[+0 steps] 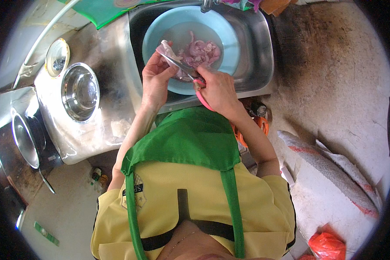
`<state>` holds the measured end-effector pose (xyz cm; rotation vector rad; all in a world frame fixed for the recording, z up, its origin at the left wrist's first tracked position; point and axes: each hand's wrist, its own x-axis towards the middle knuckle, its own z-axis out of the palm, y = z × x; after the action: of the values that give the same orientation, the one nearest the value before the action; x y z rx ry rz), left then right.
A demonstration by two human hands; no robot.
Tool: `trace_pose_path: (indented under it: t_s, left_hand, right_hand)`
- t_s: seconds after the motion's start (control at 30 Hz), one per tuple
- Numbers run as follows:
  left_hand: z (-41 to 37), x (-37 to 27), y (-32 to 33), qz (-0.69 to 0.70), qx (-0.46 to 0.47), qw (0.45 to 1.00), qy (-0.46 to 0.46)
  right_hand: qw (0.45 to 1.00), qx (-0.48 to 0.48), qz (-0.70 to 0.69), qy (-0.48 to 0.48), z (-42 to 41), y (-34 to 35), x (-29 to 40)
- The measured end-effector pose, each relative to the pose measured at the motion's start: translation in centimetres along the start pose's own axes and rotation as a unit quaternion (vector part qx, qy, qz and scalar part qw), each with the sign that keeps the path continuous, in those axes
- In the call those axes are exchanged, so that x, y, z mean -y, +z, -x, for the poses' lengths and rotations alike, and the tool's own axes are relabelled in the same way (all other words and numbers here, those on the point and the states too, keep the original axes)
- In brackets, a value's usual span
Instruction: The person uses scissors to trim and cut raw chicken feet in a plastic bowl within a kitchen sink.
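A light blue plastic basin (231,48) stands in a stainless steel sink (265,58). Cloudy water and a heap of pale pink raw meat or offal (203,52) are in it. Over the basin's near left part, my left hand (157,76) grips a whitish-pink piece of the meat (167,52). My right hand (217,89) holds scissors (200,94) with pink handles, their blades pointing up and left against that piece. How far the blades are parted is hard to tell.
A faucet (207,5) reaches over the basin's far rim. Left on the steel counter (110,107) are a shiny metal bowl (81,92) and a yellow-rimmed lid or dish (57,58). Farther left sits a metal pan (25,139). A grey sack (331,172) lies at the right.
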<state>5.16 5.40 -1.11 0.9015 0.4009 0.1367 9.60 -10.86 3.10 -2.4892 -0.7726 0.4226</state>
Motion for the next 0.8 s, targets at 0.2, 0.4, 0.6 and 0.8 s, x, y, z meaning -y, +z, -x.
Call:
trace_pose_path:
  t_s: [0.2,0.4,0.6,0.8]
  left_hand:
    - [0.2,-0.2,0.1,0.003,0.017,1.000,0.006]
    - [-0.9,-0.9,-1.6,0.180,0.063,0.974,-0.125]
    - [-1.5,0.1,-2.8,0.178,0.031,0.978,-0.108]
    - [-1.2,0.4,-1.9,0.136,0.002,0.989,-0.058]
  right_hand:
    - [0.994,0.012,-0.111,0.003,0.0,0.9,-1.0]
    - [0.999,0.008,-0.044,0.029,0.3,0.5,-1.0]
    - [0.999,-0.023,-0.008,-0.039,1.0,-0.2,-0.5]
    - [0.999,-0.037,-0.018,0.022,1.2,0.6,-0.3]
